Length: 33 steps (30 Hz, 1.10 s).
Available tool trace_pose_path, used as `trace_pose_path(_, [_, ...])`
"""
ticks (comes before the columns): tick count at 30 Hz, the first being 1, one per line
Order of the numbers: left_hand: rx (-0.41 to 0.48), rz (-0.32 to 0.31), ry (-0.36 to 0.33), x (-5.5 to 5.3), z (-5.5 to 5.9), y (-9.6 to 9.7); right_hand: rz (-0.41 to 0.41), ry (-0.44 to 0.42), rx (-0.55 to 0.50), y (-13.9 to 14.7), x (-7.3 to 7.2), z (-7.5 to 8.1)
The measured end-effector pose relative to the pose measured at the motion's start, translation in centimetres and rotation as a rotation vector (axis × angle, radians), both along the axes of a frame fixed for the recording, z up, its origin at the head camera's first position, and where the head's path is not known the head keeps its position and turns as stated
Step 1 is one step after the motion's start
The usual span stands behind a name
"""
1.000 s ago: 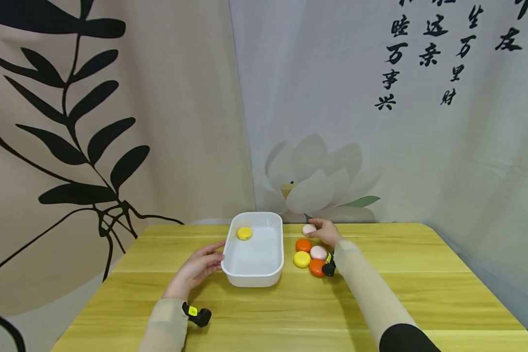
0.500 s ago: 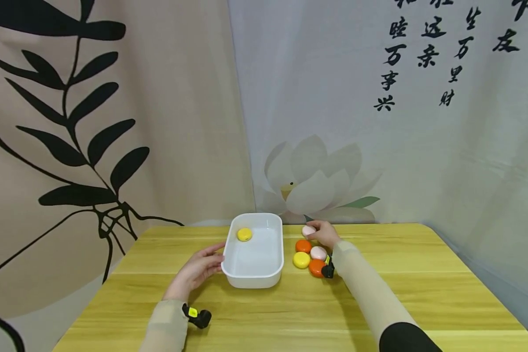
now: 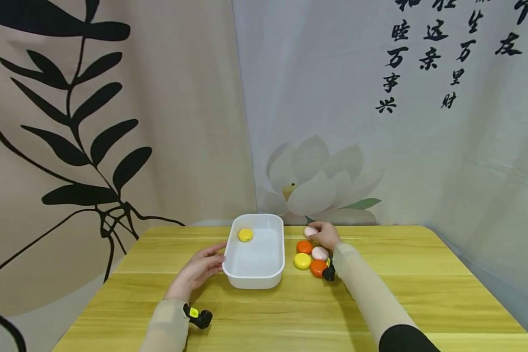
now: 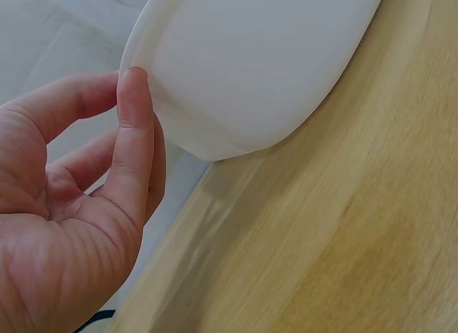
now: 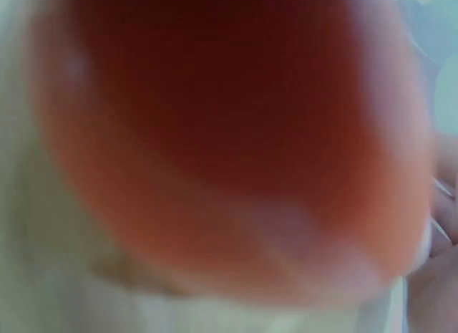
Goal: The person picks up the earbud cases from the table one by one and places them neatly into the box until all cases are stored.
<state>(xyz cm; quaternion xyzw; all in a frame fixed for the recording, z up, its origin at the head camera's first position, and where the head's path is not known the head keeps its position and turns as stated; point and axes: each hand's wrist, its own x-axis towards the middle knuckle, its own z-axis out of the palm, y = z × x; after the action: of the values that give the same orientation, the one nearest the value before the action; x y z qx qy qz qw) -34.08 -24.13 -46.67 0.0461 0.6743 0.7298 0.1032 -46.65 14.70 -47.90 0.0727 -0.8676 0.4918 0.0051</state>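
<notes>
The fingertips of my left hand (image 3: 202, 266) touch the outer left wall of a white rectangular box (image 3: 254, 282), right at its rim. In the left wrist view, those fingers (image 4: 132, 154) are long and only slightly bent against the box (image 4: 250, 61). One round yellow disc (image 3: 245, 235) lies inside, toward the far left corner. My right hand (image 3: 327, 235) pinches a pale pink disc (image 3: 310, 231) between thumb and fingers, near the table's far edge. An orange disc (image 5: 236, 225) fills most of the right wrist view, blurred and very close.
Just below the right hand sits a cluster of rounded discs: orange (image 3: 304, 247), pale pink (image 3: 319, 253), yellow (image 3: 302, 261) and a second orange one partly behind the wrist camera (image 3: 329, 272). A printed curtain (image 3: 193, 122) hangs behind the wooden table (image 3: 264, 318).
The head view has shifted slightly. Both hands, the box and the discs hold nearly the same places, with the right hand still pinching the pale pink disc.
</notes>
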Motion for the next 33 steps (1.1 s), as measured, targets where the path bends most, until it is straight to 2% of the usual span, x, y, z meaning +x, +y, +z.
trace_pose_path(4, [0.000, -0.004, -0.004, 0.0, 0.1, 0.0, 0.002, 0.039, 0.056, 0.5, 0.2, 0.5])
trace_pose_path(8, [0.000, -0.017, -0.005, 0.0, 0.2, 0.0, 0.004, 0.046, 0.061, 0.9, 0.0, 0.6])
trace_pose_path(15, [-0.008, -0.019, -0.001, -0.1, 0.4, 0.0, 0.005, 0.056, -0.030, 1.3, -0.1, 1.0])
trace_pose_path(22, [-0.025, -0.003, -0.001, 0.1, 0.2, 0.0, -0.001, -0.001, -0.113, 1.5, 0.4, 1.6])
trace_pose_path(29, [-0.011, -0.012, -0.008, 0.4, 0.3, -0.2, 0.009, 0.001, -0.104, 1.7, 0.6, 1.5])
trace_pose_path(33, [-0.015, -0.011, -0.005, 0.3, 0.4, -0.1, 0.010, 0.044, -0.068, 1.9, 0.7, 2.1])
